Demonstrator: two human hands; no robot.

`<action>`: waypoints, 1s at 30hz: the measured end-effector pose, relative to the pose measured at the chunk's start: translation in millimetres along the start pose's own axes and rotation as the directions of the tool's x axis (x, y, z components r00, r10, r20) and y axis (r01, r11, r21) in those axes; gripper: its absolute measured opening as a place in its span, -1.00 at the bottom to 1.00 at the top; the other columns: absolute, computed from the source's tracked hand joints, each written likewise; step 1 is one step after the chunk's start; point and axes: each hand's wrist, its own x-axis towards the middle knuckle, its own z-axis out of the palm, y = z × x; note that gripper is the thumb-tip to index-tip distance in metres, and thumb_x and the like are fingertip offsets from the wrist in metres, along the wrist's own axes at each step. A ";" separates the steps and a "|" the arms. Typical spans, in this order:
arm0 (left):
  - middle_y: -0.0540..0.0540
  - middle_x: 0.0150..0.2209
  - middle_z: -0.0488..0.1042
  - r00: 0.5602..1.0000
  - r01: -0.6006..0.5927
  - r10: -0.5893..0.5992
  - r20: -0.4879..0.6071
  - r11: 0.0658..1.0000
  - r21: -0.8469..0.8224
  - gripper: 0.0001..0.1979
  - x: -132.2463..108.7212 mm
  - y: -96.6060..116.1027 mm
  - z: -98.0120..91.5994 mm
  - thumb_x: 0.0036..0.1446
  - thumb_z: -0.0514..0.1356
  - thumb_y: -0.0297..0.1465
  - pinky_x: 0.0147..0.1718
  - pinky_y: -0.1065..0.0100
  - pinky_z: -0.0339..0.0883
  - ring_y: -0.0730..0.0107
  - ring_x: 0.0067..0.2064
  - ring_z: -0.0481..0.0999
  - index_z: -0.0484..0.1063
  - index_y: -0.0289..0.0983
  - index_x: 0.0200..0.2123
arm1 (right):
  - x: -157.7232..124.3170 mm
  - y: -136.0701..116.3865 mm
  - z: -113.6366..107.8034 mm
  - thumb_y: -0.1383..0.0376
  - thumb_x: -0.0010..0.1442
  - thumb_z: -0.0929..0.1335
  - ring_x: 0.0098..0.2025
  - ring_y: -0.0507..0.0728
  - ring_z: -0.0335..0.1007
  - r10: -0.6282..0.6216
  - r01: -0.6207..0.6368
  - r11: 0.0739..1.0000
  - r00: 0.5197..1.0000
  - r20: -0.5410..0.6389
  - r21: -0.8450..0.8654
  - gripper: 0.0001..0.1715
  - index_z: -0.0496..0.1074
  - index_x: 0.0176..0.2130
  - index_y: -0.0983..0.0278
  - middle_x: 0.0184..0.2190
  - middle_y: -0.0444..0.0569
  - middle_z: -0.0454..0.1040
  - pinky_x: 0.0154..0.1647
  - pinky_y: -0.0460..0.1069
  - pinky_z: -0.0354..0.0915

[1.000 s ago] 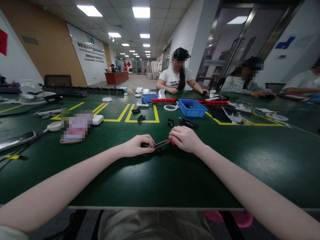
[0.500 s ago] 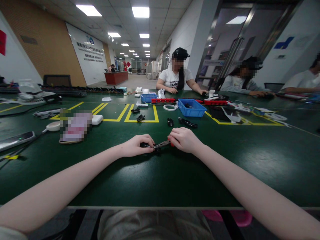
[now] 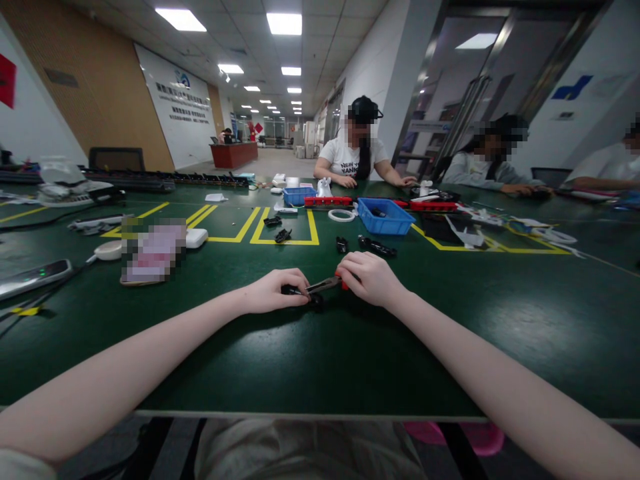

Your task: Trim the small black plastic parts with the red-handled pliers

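My right hand (image 3: pixel 370 277) is closed round the red handles of a pair of long-nosed pliers (image 3: pixel 324 285). The metal jaws point left and reach the fingertips of my left hand (image 3: pixel 277 291). That hand pinches a small black part (image 3: pixel 315 302) low over the green table; most of it is hidden by the fingers, so its kind does not show. I cannot tell whether the jaws grip the part. Farther forward lie more black pieces: a short one (image 3: pixel 341 245) and a longer one (image 3: pixel 377 246).
Beyond my hands stands a blue bin (image 3: pixel 385 217), with a white ring of tape (image 3: pixel 341 215) beside it. Two black pieces (image 3: pixel 283 235) lie in a yellow-taped rectangle. A phone (image 3: pixel 155 253) and white case (image 3: pixel 197 238) are at left. People sit across the table.
The pliers and right hand have shifted very slightly up, and a little more of the black part shows beneath the jaws. Both hands keep their hold.
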 end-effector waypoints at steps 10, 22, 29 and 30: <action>-0.13 -0.11 0.46 1.000 -0.001 0.001 -0.010 1.000 -0.005 -0.84 0.5 -1.1 1.3 0.18 0.24 -0.31 0.02 0.23 0.29 0.29 -0.07 0.47 0.52 -0.30 -0.30 | -0.4 -1.1 3.8 0.23 0.36 0.13 -0.35 0.09 0.25 -0.028 0.030 0.998 0.999 0.032 -0.063 -0.57 0.44 -0.39 0.29 -0.41 0.01 0.43 -0.29 0.02 0.07; -0.13 -0.09 0.45 1.000 -0.010 0.010 0.004 1.000 0.025 -0.85 -1.6 1.7 -0.2 0.12 0.29 -0.34 0.03 0.24 0.29 0.28 -0.04 0.47 0.50 -0.29 -0.26 | 0.0 0.8 2.6 0.24 0.36 0.11 -0.37 0.08 0.26 -0.029 0.035 0.996 0.997 0.073 -0.077 -0.55 0.42 -0.40 0.29 -0.42 0.01 0.44 -0.30 0.01 0.08; -0.11 -0.13 0.44 1.000 0.002 -0.002 0.014 0.999 0.040 -0.80 -2.2 3.0 -0.9 0.12 0.30 -0.32 -0.03 0.25 0.31 0.29 -0.08 0.47 0.49 -0.28 -0.20 | 0.3 -0.2 2.5 0.25 0.36 0.11 -0.38 0.07 0.26 -0.031 0.038 0.997 0.995 0.097 -0.073 -0.55 0.43 -0.39 0.31 -0.41 0.01 0.44 -0.30 0.01 0.09; -0.11 -0.13 0.43 1.000 0.001 -0.001 0.013 0.999 0.043 -0.80 -2.1 2.8 -0.9 0.13 0.30 -0.32 -0.03 0.25 0.31 0.29 -0.08 0.47 0.49 -0.28 -0.20 | 0.2 -0.3 3.1 0.25 0.36 0.11 -0.38 0.07 0.26 -0.037 0.044 0.996 0.995 0.097 -0.075 -0.55 0.43 -0.40 0.31 -0.42 0.01 0.43 -0.30 0.01 0.08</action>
